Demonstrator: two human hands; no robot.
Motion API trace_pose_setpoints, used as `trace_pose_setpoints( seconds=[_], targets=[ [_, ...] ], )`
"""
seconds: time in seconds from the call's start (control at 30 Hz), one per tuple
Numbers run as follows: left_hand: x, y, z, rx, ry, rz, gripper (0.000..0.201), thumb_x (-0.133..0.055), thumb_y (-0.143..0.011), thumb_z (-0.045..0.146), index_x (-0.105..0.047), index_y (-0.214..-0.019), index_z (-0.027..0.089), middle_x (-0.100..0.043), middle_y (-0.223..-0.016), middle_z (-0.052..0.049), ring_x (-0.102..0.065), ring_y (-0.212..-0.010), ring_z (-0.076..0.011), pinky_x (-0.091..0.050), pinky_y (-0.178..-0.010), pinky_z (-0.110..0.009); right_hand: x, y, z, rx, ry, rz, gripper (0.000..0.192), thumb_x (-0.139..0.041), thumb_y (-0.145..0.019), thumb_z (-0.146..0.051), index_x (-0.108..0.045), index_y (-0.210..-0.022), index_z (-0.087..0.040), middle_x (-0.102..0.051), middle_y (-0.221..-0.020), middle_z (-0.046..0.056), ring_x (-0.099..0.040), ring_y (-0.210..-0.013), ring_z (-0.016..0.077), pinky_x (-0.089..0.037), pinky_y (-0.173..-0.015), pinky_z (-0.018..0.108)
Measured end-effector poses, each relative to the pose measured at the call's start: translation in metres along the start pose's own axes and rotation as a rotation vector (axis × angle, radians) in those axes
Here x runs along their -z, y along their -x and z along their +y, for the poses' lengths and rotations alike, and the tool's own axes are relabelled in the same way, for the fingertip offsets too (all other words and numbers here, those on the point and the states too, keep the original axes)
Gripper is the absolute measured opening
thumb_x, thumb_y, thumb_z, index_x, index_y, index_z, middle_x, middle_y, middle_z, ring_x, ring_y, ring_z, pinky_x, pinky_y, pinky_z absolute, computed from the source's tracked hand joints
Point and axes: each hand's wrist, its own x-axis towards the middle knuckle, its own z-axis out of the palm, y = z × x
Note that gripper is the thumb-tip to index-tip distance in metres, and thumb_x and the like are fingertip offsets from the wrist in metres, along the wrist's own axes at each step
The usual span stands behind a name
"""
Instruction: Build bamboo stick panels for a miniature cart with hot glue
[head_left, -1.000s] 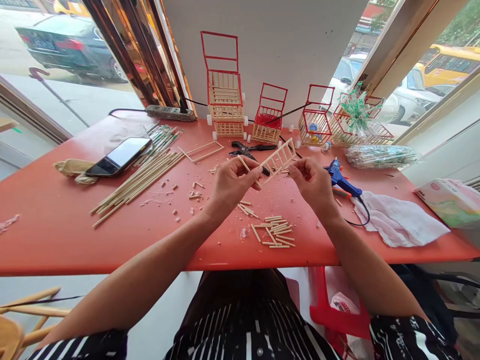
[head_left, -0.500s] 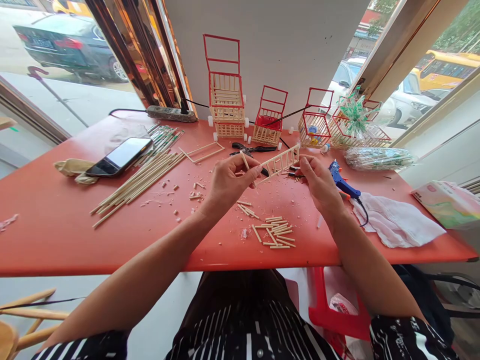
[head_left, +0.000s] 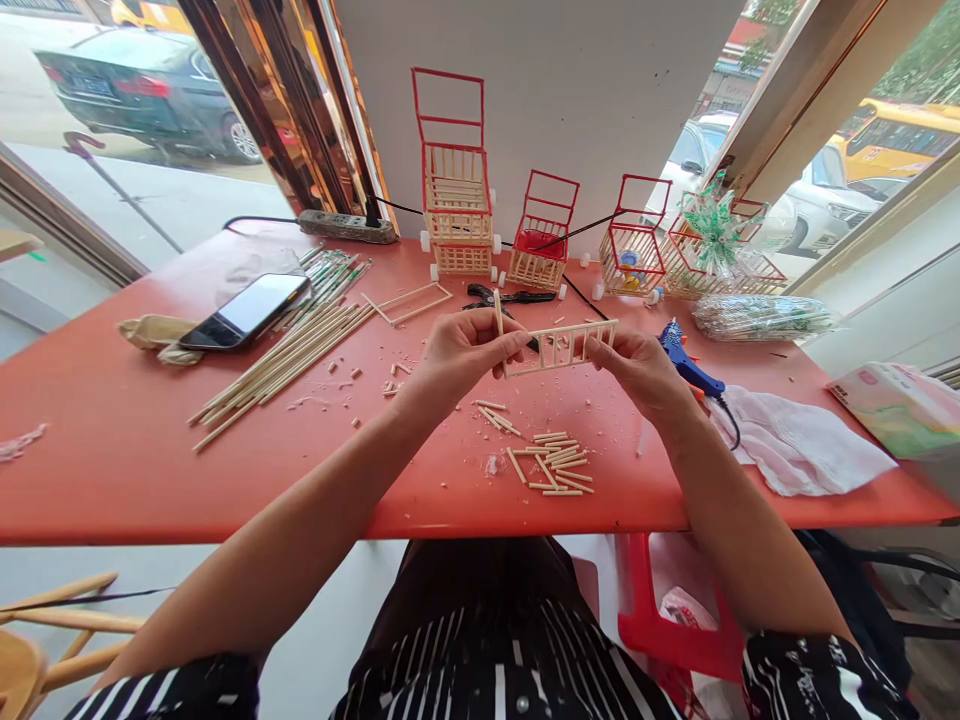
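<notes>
Between both hands, above the middle of the red table, is a small ladder-like frame of pale wooden sticks (head_left: 559,348). My left hand (head_left: 472,352) pinches its left end, where a stick stands upright across the frame. My right hand (head_left: 634,362) pinches the right part between thumb and fingers. Below lie several short cut sticks (head_left: 562,465) in a loose pile, with a few more (head_left: 496,417) nearer my left hand. Behind the frame, black-handled pliers (head_left: 517,296) lie partly hidden by my left hand.
A blue glue gun (head_left: 690,368) and white cloth (head_left: 802,440) lie right on the red table (head_left: 135,480). Long sticks (head_left: 292,355) and a phone (head_left: 247,310) lie left. Miniature stick carts (head_left: 457,205) stand along the wall, near a power strip (head_left: 347,227).
The frame has turned from a slant to nearly level, its right end lowered. My right hand has moved down slightly and now overlaps the frame's right part. My left hand keeps its pinch.
</notes>
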Motion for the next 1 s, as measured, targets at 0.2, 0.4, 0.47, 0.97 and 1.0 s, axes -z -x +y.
trace_pose_setpoints(
  seconds=[0.2, 0.4, 0.47, 0.97, 1.0],
  targets=[
    [0.002, -0.002, -0.007, 0.022, -0.008, 0.007, 0.041, -0.095, -0.066, 0.050, -0.079, -0.082, 0.016, -0.076, -0.078, -0.005, -0.059, -0.066, -0.0124, -0.045, -0.057, -0.025, -0.002, 0.000, 0.006, -0.073, -0.060, 0.021, 0.052, -0.085, -0.072, -0.074, -0.083, -0.077, -0.022, -0.078, -0.082, 0.006, -0.065, -0.075, 0.0181, -0.045, -0.067, 0.031],
    [0.000, -0.003, -0.018, 0.099, -0.071, -0.003, 0.048, -0.095, -0.062, 0.058, -0.083, -0.085, 0.018, -0.075, -0.076, -0.004, -0.057, -0.066, -0.0127, -0.046, -0.063, -0.027, -0.007, 0.000, 0.008, -0.066, -0.125, 0.060, 0.049, -0.087, -0.071, -0.071, -0.082, -0.076, -0.022, -0.078, -0.082, 0.006, -0.065, -0.073, 0.0165, -0.044, -0.066, 0.030],
    [-0.002, -0.002, -0.021, 0.099, -0.070, 0.005, 0.046, -0.095, -0.062, 0.058, -0.083, -0.082, 0.019, -0.075, -0.074, -0.004, -0.058, -0.066, -0.0133, -0.047, -0.065, -0.029, -0.010, 0.001, 0.006, -0.057, -0.111, 0.063, 0.049, -0.086, -0.073, -0.071, -0.080, -0.071, -0.022, -0.078, -0.084, 0.006, -0.065, -0.076, 0.0171, -0.044, -0.067, 0.031],
    [-0.008, -0.001, -0.017, 0.142, -0.039, 0.030, 0.042, -0.097, -0.057, 0.053, -0.078, -0.069, 0.017, -0.071, -0.069, -0.003, -0.058, -0.065, -0.0133, -0.046, -0.065, -0.029, -0.015, 0.004, 0.003, -0.052, -0.097, 0.040, 0.049, -0.085, -0.076, -0.070, -0.077, -0.068, -0.023, -0.078, -0.084, 0.005, -0.064, -0.081, 0.0180, -0.046, -0.072, 0.031],
    [-0.008, -0.001, -0.017, 0.143, -0.043, 0.028, 0.042, -0.097, -0.057, 0.053, -0.079, -0.070, 0.017, -0.071, -0.069, -0.003, -0.057, -0.065, -0.0130, -0.046, -0.065, -0.029, -0.015, 0.005, 0.003, -0.052, -0.104, 0.038, 0.048, -0.085, -0.076, -0.070, -0.077, -0.069, -0.023, -0.078, -0.084, 0.005, -0.063, -0.080, 0.0178, -0.046, -0.071, 0.031]
  ],
)
